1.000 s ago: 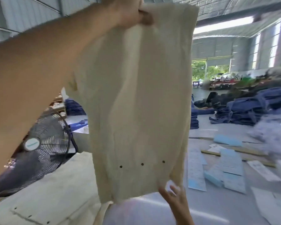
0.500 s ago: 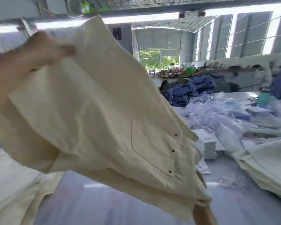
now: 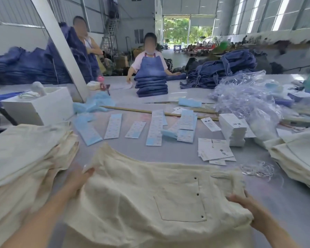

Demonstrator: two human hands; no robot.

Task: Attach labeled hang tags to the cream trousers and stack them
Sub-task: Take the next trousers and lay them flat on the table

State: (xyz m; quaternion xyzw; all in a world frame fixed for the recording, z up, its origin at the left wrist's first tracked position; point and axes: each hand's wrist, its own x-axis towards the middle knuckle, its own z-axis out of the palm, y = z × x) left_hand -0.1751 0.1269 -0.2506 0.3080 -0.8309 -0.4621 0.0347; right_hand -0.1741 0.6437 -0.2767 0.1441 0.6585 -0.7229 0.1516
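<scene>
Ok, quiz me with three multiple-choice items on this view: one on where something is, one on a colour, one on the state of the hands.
1. Where is the stack of cream trousers relative to the pair being handled?
A. to its left
B. beyond it, beside the blue pile
C. under it

2. What colour is the folded pile in front of the person across the table?
A. cream
B. blue
C. black

3. What are the hands doing?
A. both hang free
B. only the right grips
C. both grip the trousers

Answers: 1 A, the stack lies at the left edge. 2 B, it is blue denim. 3 C, the left hand and the right hand each hold an edge of the cloth.
</scene>
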